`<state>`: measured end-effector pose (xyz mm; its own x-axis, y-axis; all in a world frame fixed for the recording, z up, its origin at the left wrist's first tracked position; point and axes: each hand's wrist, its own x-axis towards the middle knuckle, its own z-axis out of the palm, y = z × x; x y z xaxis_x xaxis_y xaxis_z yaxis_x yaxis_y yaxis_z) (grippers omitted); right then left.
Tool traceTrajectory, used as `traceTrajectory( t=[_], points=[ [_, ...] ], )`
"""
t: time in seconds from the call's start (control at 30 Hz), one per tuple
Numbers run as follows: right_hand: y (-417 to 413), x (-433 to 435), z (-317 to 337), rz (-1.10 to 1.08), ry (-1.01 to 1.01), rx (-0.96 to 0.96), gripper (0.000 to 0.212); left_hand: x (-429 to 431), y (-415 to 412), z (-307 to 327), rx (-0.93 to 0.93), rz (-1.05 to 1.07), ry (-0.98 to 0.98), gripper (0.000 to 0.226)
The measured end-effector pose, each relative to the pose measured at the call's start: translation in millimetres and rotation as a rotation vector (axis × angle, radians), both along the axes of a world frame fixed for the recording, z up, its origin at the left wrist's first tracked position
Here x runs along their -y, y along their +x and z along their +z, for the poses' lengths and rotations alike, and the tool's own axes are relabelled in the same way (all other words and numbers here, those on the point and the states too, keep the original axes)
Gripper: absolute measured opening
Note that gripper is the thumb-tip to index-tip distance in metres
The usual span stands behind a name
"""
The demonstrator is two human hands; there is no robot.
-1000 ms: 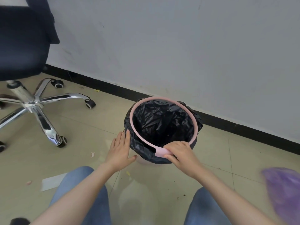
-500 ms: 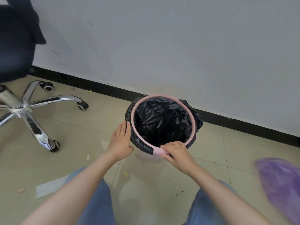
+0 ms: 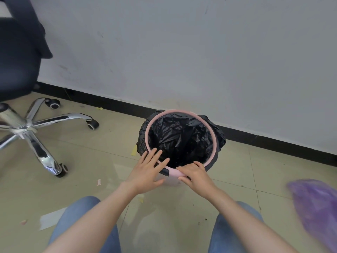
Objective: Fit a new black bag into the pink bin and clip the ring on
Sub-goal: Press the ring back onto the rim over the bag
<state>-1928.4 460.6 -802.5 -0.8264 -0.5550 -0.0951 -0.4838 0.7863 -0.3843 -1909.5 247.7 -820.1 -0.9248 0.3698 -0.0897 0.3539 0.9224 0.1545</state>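
The pink bin (image 3: 171, 180) stands on the floor near the wall, lined with a black bag (image 3: 182, 139) whose edge is folded out over the rim. A pink ring (image 3: 214, 137) lies around the top, over the bag. My left hand (image 3: 148, 168) rests flat, fingers spread, on the near left part of the ring. My right hand (image 3: 196, 175) grips the near part of the ring, thumb below and fingers on top. Most of the bin's body is hidden by the bag and my hands.
An office chair (image 3: 27, 123) with a chrome star base and castors stands on the left. A purple bag (image 3: 317, 207) lies blurred at the right edge. My knees in jeans (image 3: 80, 221) are at the bottom. Paper scraps (image 3: 52, 218) and crumbs litter the tiled floor. The wall is just behind the bin.
My left hand has moved from the bag's outer left side up onto the ring, fingers now spread over it. My right hand stays on the near part of the ring.
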Motion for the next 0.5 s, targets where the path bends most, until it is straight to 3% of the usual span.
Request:
traceTrajectory(
  t=[0.27, 0.33, 0.43, 0.5],
  points=[
    [-11, 6, 1, 0.08, 0.098, -0.004, 0.039, 1, -7, 1, -0.015, 0.066, 0.082, 0.057],
    [-17, 2, 9, 0.078, 0.017, 0.06, 0.045, -1, -10, 4, -0.002, 0.126, 0.17, 0.051],
    [-52, -19, 24, -0.235, -0.24, -0.085, 0.039, -4, -26, 12, -0.026, 0.385, 0.411, 0.047],
    [-91, -37, 28, -0.44, -0.128, -0.14, 0.033, -4, -46, 19, 0.0, 0.607, 0.535, 0.058]
  ],
)
